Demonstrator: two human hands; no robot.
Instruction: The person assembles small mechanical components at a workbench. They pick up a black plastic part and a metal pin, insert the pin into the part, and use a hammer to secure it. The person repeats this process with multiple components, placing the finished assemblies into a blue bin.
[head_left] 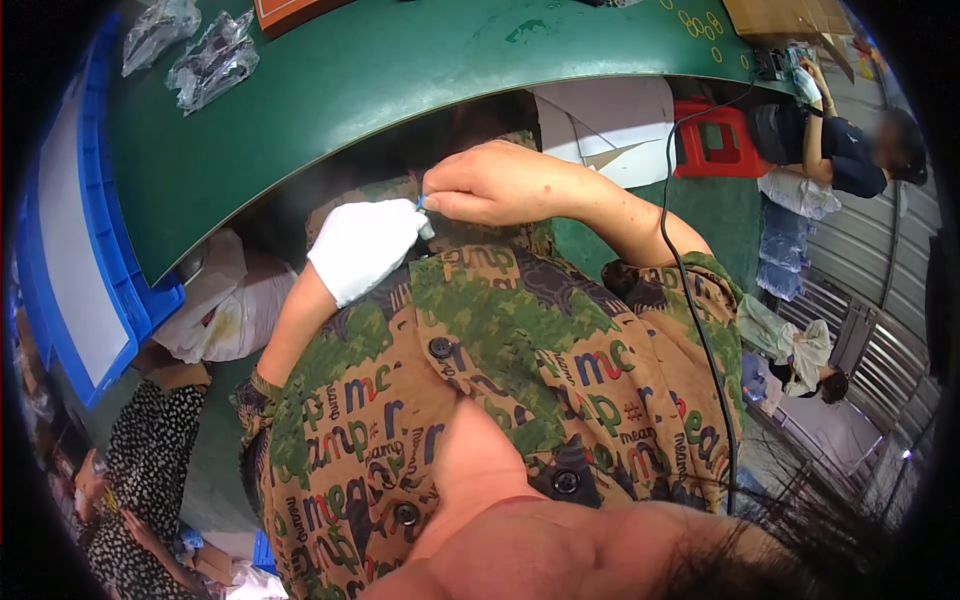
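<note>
My left hand [366, 248], in a white glove, is closed in front of my lap, just off the green table's near edge. Against it, my bare right hand [492, 184] is also closed, thumb and forefinger pinched together. A small blue piece [422, 202] shows between the fingertips of both hands; its kind is too small to make out. The gloved fingers hide whatever else is between them. Beneath the hands lies my patterned brown and green clothing [480, 275].
The green table [400, 85] curves ahead, with clear plastic bags [212, 62] and yellow rings [700, 24] on it. A blue tray [118, 230] stands left, a red stool [712, 140] right. A black cable [672, 210] hangs past my right arm. Other people [850, 150] are nearby.
</note>
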